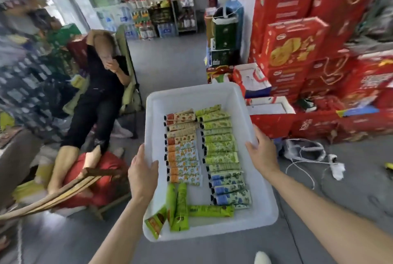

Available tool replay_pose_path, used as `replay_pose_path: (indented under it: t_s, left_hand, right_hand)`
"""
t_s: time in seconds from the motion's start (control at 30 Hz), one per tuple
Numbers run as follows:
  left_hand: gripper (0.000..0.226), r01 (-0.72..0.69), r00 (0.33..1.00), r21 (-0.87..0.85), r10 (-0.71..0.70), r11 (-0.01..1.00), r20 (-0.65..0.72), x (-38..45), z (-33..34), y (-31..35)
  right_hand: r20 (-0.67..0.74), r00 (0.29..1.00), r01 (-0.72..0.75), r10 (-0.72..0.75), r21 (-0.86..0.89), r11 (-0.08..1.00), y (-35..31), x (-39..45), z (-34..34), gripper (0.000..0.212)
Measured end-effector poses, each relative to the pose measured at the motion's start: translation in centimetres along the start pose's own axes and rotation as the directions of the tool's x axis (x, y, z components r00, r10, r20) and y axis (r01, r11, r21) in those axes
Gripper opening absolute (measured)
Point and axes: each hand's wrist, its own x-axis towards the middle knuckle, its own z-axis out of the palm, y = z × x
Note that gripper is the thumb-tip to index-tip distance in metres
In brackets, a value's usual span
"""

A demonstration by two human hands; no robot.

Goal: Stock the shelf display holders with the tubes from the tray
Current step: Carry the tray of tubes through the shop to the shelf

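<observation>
A white plastic tray (191,97) is held level in front of me, above the shop floor. My left hand (142,172) grips its left rim, thumb over the edge. My right hand (262,150) grips the right rim. Inside lie several tubes in two rows: orange and cream ones (182,146) on the left, green ones (219,136) on the right, with blue-patterned ones (230,189) below them. More green tubes (180,208) lie loose near the tray's near edge. No shelf display holders can be made out.
A person in black (102,93) reclines on a chair at the left, feet on a red stool (102,170). Stacked red gift boxes (297,51) fill the right side. White cords and a bag (306,153) lie on the grey floor. Stocked shelves (148,8) stand far back.
</observation>
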Motion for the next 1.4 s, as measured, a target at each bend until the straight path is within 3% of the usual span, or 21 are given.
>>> replay_pose_path:
  t_s: [0.27, 0.43, 0.63, 0.83, 1.0, 1.4]
  left_hand:
    - [0.057, -0.262, 0.936, -0.123, 0.283, 0.957, 0.211, 2.1, 13.6, 15.4]
    - [0.066, -0.386, 0.841, -0.184, 0.427, 0.904, 0.333, 2.1, 23.5, 26.0]
    - [0.065, -0.435, 0.711, -0.319, 0.538, 0.842, 0.452, 0.4, 34.6, 38.0]
    - [0.063, -0.54, 0.599, -0.38, 0.661, 0.751, 0.453, -3.1, 41.4, 47.5]
    - [0.061, -0.608, 0.48, -0.431, 0.741, 0.667, 0.469, -5.1, 45.9, 54.0]
    - [0.061, -0.653, 0.258, -0.568, 0.852, 0.501, 0.455, -6.0, 58.8, 69.3]
  right_hand:
    - [-0.259, 0.95, -0.187, 0.173, -0.031, 0.982, 10.5, 2.6, -13.6, 0.059]
    - [-0.403, 0.872, -0.324, 0.278, -0.05, 0.945, 18.1, 4.5, -21.8, 0.057]
    - [-0.552, 0.752, -0.433, 0.361, -0.001, 0.901, 25.4, 6.2, -31.6, 0.052]
    - [-0.636, 0.637, -0.53, 0.436, 0.05, 0.847, 30.0, 5.7, -39.3, 0.036]
    - [-0.682, 0.538, -0.522, 0.496, 0.194, 0.831, 32.5, 5.6, -43.6, 0.043]
    - [-0.768, 0.326, -0.615, 0.552, 0.271, 0.74, 39.7, 12.1, -52.6, 0.046]
